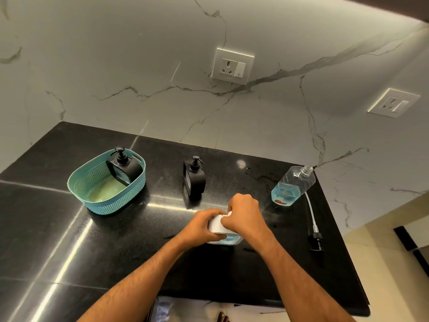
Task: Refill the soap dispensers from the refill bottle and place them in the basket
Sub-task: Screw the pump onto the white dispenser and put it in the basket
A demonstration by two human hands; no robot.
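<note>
A white soap dispenser (217, 225) with blue liquid in its clear base stands on the black counter in front of me. My left hand (204, 220) wraps its body from the left. My right hand (243, 210) is closed over its top, hiding the pump. A black dispenser (194, 178) stands upright behind it. Another black dispenser (124, 168) leans inside the teal basket (92, 201) at the left. The clear refill bottle (293, 185), uncapped and holding a little blue liquid, stands at the right.
A loose black pump head with a long white tube (313, 226) lies on the counter near the right edge. The black counter (116, 252) ends at a marble wall with two power sockets (232, 66). Wet spots mark the counter near the refill bottle.
</note>
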